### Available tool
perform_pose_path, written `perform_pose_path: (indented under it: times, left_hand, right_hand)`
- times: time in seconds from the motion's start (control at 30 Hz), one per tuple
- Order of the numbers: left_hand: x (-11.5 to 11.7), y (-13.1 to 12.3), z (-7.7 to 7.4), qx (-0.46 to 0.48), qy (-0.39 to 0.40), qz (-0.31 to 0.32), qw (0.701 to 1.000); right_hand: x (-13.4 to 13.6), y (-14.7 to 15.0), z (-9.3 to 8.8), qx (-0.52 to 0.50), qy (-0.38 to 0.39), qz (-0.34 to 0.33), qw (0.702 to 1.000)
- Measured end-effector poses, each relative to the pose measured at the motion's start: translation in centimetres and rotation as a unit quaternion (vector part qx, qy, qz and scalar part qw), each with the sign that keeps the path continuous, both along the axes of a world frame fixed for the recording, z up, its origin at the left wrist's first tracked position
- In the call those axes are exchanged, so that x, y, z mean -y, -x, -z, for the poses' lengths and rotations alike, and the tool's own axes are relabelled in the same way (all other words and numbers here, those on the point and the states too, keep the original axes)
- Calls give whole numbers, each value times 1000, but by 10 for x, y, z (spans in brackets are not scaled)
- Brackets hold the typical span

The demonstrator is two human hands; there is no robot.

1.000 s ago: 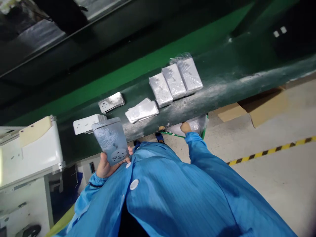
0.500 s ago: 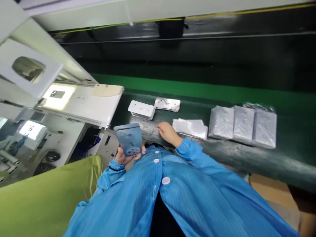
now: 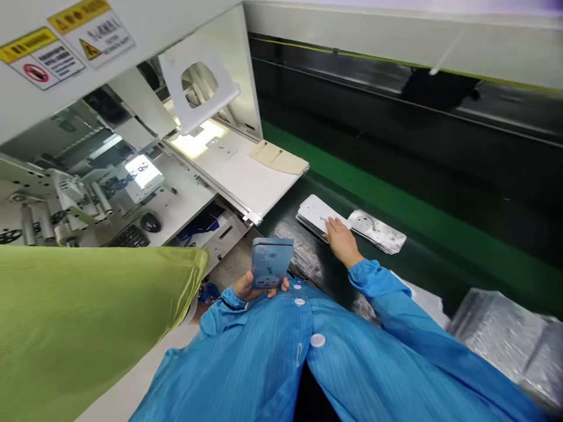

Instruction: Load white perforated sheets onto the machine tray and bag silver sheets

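A dark green workbench [image 3: 288, 214] runs from centre to right, with a black surface [image 3: 396, 126] beyond its bright green strip. A white machine [image 3: 176, 29] occupies the upper left, two warning labels [image 3: 90, 34] fixed to its panel. The wearer's blue coat [image 3: 255, 363] fills the lower centre; a yellow-green cloth [image 3: 97, 322] spreads at lower left. The machine's white bed [image 3: 246, 181] projects toward the bench, carrying a cream plate [image 3: 279, 158] along its far edge. Film-wrapped packs [image 3: 492, 328] sit at the lower right, partly cut off by the frame edge. Of the stacked plates, a shiny stack [image 3: 380, 231] lies just beside a white stack [image 3: 314, 212], to its right; pale sheets [image 3: 426, 302] nearer the wearer are partly hidden by the right sleeve [image 3: 387, 293].

A blue pack [image 3: 271, 261] is in front of the coat, at the bench's near side, tilted up toward the wearer, with dark round marks on its lower end. The left hand [image 3: 246, 287] grips it from below, fingers around the lower end. The right hand [image 3: 342, 240] rests on the white stack's right end, fingers extended; whether it grips cannot be determined. A black keyboard [image 3: 131, 237] and, smallest, a black mouse [image 3: 150, 222] lie left of the bed.
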State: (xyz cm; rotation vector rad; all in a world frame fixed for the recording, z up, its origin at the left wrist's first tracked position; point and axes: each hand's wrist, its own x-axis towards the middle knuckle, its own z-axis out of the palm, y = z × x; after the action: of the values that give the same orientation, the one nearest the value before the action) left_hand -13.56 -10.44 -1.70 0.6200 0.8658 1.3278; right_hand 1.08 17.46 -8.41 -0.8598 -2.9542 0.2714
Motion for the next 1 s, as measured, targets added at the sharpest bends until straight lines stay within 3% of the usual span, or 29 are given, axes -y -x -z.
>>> perform_pose_path:
  times: [0.33,0.5,0.6,0.7,0.8,0.87,1.0]
  left_hand:
    - [-9,40,25,68,-85,22,994]
    - [-9,55,25,86,-115,22,989]
    - [-8,60,28,96,-121,16,988]
    - [-6,65,31,102,-123,13,987]
    - [-2,70,31,105,-121,7,987]
    - [2,74,31,107,-120,-1,987]
    - [11,82,32,115,-116,-23,986]
  right_hand:
    - [6,-2,5,-49,-89,-24,994]
    - [5,5,-25,-107,-123,-16,986]
    - [4,41,-51,-136,-127,-18,982]
    - [7,109,-63,-137,-108,-53,983]
    - [14,180,-57,-117,-76,-82,987]
    - [20,212,-49,-94,-52,-88,990]
    - [36,230,-38,-54,-10,-85,995]
